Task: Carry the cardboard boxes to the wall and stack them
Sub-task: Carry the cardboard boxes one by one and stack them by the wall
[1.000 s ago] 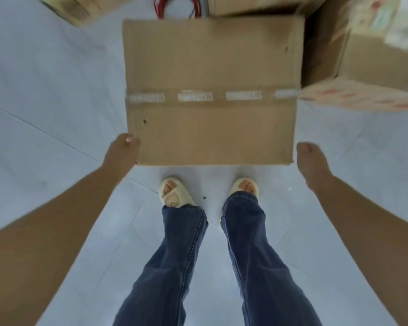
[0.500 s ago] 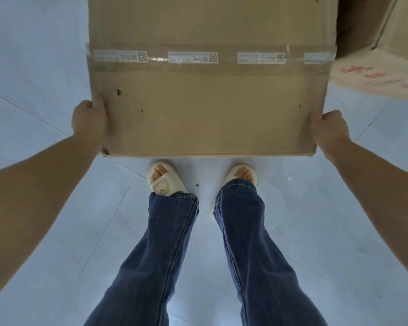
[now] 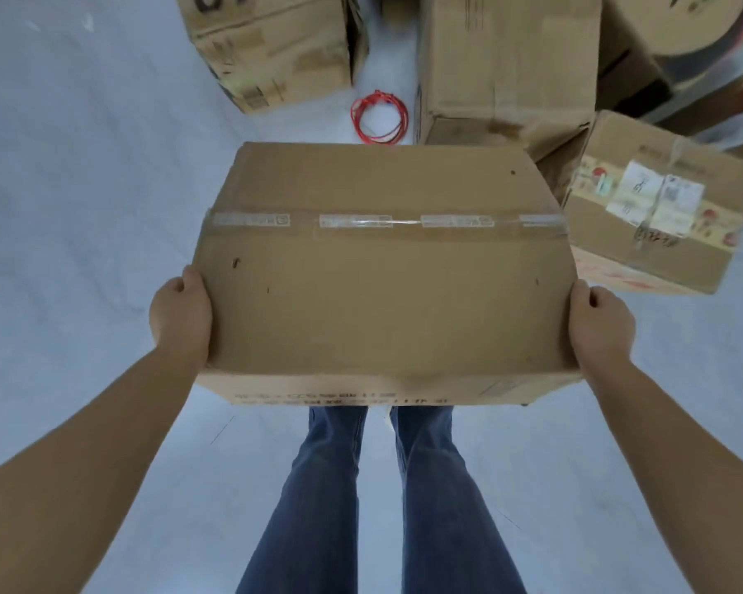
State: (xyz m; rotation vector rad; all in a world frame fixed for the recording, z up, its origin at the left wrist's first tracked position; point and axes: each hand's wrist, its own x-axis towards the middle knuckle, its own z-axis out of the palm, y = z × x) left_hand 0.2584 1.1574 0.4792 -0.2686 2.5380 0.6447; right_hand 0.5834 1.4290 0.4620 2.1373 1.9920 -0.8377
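Note:
A large brown cardboard box (image 3: 382, 293), sealed across its top with clear tape, hangs in the air in front of my legs. My left hand (image 3: 181, 315) grips its left side near the front corner. My right hand (image 3: 599, 323) grips the right side at the same height. Both thumbs lie along the top edges; the fingers are hidden under and behind the box. The box's near face shows a line of printed text. It covers my feet.
More cardboard boxes stand on the pale floor beyond: one at the upper left (image 3: 271, 49), a tall one (image 3: 507, 66) upper middle, a labelled one (image 3: 657, 216) at the right. A red wire coil (image 3: 380, 117) lies between them. Bare floor spreads to the left.
My hands went from beside the box on the floor to gripping its sides, and the box has come up off the floor toward my waist, now hiding my feet.

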